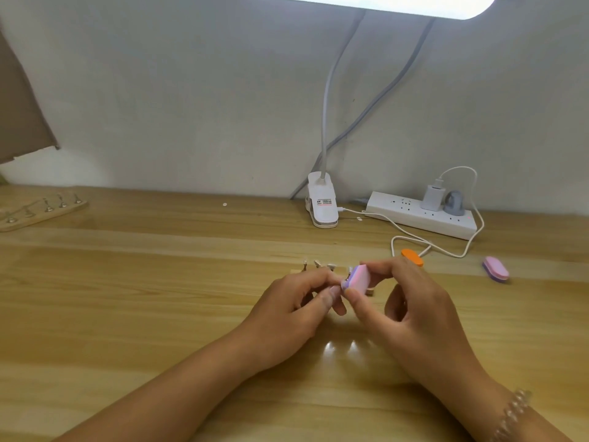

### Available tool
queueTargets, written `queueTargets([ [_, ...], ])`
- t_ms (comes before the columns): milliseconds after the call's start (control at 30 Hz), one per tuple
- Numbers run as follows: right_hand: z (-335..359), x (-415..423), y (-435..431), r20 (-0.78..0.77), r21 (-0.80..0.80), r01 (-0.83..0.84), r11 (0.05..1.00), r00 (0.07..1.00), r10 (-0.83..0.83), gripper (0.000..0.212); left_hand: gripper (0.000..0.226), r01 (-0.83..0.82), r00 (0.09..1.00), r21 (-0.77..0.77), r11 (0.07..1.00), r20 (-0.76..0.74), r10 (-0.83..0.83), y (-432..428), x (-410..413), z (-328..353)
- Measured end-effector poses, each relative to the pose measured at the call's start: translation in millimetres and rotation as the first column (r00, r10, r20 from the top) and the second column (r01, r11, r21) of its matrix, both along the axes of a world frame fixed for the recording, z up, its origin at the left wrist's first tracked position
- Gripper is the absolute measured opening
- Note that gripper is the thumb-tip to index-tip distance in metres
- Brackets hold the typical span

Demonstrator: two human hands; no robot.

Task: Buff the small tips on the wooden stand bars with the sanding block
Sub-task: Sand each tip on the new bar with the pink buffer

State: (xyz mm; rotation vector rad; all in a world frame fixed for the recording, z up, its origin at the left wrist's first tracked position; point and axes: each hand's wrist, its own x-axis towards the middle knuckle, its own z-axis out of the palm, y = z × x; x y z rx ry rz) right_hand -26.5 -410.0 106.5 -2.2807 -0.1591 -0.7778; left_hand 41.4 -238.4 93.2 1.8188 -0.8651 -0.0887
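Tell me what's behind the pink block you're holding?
Small tips stick up beside the sanding block. The left hand and right hand cover most of the wooden stand bar.

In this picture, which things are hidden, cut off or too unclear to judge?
Head view: the small wooden stand bar, mostly covered by left hand and right hand.
Whether the pink-and-purple sanding block touches a tip: the hands hide it.
Far-left wooden stand: blurred, cut by the edge.
White lamp head: cut by the top edge.

Two bare forearms reach in from below, hands meeting: left hand (296,301) curled, pinching a wooden stand bar (331,267); right hand (411,311) pinching a sanding block (358,279) between thumb and fingers.
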Motion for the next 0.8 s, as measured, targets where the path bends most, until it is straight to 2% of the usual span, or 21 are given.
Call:
queueTargets([
  [100, -0.9, -2.9, 6.6, 0.009, -0.076, -0.063, 0.995, 0.998, 0.064, 0.032, 0.021, -0.01, 1.0, -0.008, 1.0, -0.028, 0.01, 0.8, 0.9, -1.9],
  [167, 0.0, -0.7, 3.2, -0.016, -0.01, -0.043, 0.999, 0.999, 0.043, 0.037, 0.02, 0.002, 0.998, -0.034, 0.999, -0.069, -0.004, 0.9, 0.1, -1.1],
  [233, 0.8, 1.6, -1.4, -0.023, 0.034, 0.0, 0.999, 1.0, 0.001, 0.042, 0.018, 0.003, 0.999, -0.026, 1.0, -0.041, -0.004, 0.2, -1.0, 0.4],
  [400, -1.9, -1.5, 5.4, -0.007, -0.066, -0.052, 0.996, 0.999, 0.052, 0.033, 0.021, -0.033, 0.999, -0.004, 0.999, -0.037, 0.032, 1.2, 0.2, 0.0],
  [533, -0.1, 1.1, -1.5, -0.019, 0.041, -0.005, 0.999, 1.0, 0.006, 0.038, 0.019, -0.02, 0.999, -0.011, 1.0, -0.034, 0.019, 0.4, -1.7, 2.8],
  [667, -1.7, -2.4, 6.4, 0.004, -0.101, -0.058, 0.993, 0.998, 0.059, 0.038, 0.021, -0.044, 0.998, 0.008, 0.999, -0.055, 0.044, 1.5, 0.5, 0.5],
  [800, -1.0, 1.4, -1.0, -0.029, 0.044, -0.002, 0.999, 1.0, 0.003, 0.033, 0.027, -0.03, 0.999, 0.024, 0.999, -0.027, 0.031, 0.7, -0.9, 2.1],
])
